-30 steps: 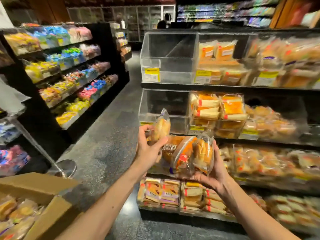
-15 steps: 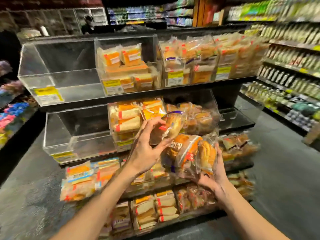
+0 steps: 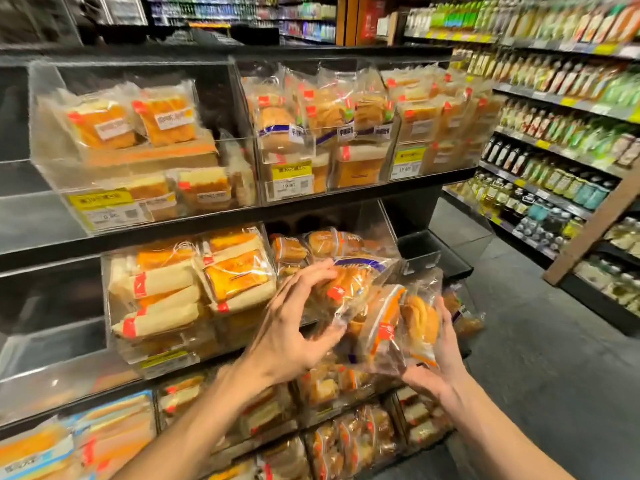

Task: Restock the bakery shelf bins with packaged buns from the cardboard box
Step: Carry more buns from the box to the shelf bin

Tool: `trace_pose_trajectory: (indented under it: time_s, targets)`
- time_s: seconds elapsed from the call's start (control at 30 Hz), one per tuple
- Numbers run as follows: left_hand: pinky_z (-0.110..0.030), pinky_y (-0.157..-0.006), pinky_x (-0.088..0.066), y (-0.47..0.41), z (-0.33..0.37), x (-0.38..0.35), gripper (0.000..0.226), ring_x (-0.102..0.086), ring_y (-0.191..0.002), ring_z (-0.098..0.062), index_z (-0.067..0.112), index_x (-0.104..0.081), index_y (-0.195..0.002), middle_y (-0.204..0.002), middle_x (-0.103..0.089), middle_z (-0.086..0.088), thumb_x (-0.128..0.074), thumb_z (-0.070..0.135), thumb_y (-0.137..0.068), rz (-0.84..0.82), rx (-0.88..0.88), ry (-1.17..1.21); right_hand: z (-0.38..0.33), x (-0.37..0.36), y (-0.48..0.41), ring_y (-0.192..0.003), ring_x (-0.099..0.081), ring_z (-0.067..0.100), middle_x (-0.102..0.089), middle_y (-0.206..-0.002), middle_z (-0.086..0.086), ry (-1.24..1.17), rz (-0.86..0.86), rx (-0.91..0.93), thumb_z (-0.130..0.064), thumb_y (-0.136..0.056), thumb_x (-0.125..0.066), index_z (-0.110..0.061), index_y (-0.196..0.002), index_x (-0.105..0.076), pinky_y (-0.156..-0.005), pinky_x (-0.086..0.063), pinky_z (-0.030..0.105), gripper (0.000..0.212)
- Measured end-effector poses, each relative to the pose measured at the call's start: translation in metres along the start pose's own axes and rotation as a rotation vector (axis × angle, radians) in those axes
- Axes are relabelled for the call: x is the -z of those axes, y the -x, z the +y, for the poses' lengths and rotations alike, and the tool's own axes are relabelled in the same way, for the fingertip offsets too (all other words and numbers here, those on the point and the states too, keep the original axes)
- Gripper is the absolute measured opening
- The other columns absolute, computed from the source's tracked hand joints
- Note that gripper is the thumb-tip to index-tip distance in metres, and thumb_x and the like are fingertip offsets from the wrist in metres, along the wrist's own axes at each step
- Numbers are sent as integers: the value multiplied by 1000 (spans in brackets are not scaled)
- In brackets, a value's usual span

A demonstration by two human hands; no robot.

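Buns (image 3: pixel 415 320) in crinkly clear wrappers are lying bundled in the curled right hand (image 3: pixel 441 365). The left hand (image 3: pixel 291 327), nearer the shelf, is gripping one soft packet (image 3: pixel 349 285), long axis pointing to one o'clock. The half-full clear bin (image 3: pixel 386 226) is waiting just beyond, at twelve o'clock.

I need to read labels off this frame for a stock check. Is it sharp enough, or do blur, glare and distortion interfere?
Head view: motion blur smears the bottles at right; the yellow price tag shows only soft digits; glare streaks the packaged buns held by the left hand and right hand; wide-angle distortion slants the shelf edge.
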State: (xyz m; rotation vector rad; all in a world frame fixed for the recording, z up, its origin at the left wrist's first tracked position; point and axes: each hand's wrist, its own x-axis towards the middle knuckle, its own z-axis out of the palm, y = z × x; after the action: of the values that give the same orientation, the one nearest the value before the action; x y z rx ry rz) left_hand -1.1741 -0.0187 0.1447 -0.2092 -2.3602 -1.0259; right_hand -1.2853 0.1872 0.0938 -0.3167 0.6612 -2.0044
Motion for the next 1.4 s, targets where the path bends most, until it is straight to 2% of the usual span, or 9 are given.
trace_pose_trajectory:
  time_s: [0.13,0.27,0.37,0.5,0.63,0.87,1.07,1.23,1.4]
  targets:
    - [-21,-113,-26,-29,-23,-19,66,-25,-143,1,41,-40,-133,-157,-27,12,-62,59,-74,-87,101,109,-28,26,-26,-152,-11,31,-16,-162,21,-86,-178,37,-72,-88,17,-1,-156,-18,-122,4,44,104]
    - [-10,-106,-28,-64,-33,-42,66,-32,-137,6,41,-42,-124,-152,-31,16,-54,81,-72,-116,191,252,-48,54,-38,-152,-13,29,-20,-163,15,60,-112,-2,-72,-91,10,-10,-156,-24,-121,1,45,96]
    - [-18,-106,-33,-96,-34,-60,58,-38,-133,5,43,-43,-110,-148,-38,16,-54,84,-70,-112,247,343,-80,66,-46,-152,-9,30,-14,-163,20,-43,-165,42,-67,-88,23,-2,-156,-18,-120,3,44,102]
    - [-11,-103,-31,-140,-34,-94,39,-38,-129,12,46,-40,-95,-145,-42,15,-64,65,-71,-130,298,332,-125,97,-48,-149,-25,32,-32,-158,16,9,-59,-21,-72,-95,-24,-10,-152,-37,-119,-12,51,85]
    - [-33,-111,-36,-182,-38,-145,44,-35,-135,7,42,-41,-92,-145,-39,19,-73,62,-68,-107,300,275,-176,143,-53,-151,-19,28,-27,-161,11,74,-69,-26,-78,-92,-16,-15,-155,-30,-120,-6,49,90]
    - [-21,-99,-45,-264,-30,-239,82,-54,-121,0,53,-34,-127,-132,-53,14,-85,54,-62,-37,487,340,-289,229,-73,-151,-19,32,-26,-161,14,57,-183,-175,-75,-93,-26,-16,-155,-32,-121,10,54,86]
    - [-32,-105,-46,-312,-13,-289,84,-52,-127,-10,39,-37,-139,-139,-52,10,-68,35,-61,-63,618,452,-356,274,-86,-150,-22,32,-31,-159,15,11,-173,-302,-71,-94,-29,-13,-153,-36,-120,-6,53,83]
    - [-23,-82,-54,-336,-2,-300,69,-67,-101,-6,36,-41,-132,-114,-66,12,-80,40,-75,-61,701,433,-374,286,-92,-147,-30,28,-40,-155,12,-2,-156,-357,-68,-95,-34,-11,-149,-43,-124,-6,44,79]
    - [-22,-72,-54,-346,-5,-300,77,-70,-96,-7,35,-47,-126,-109,-70,7,-83,46,-59,111,725,450,-378,290,-91,-146,-31,28,-39,-155,13,-65,-218,-235,-61,-98,-32,-8,-149,-41,-120,-20,44,74]
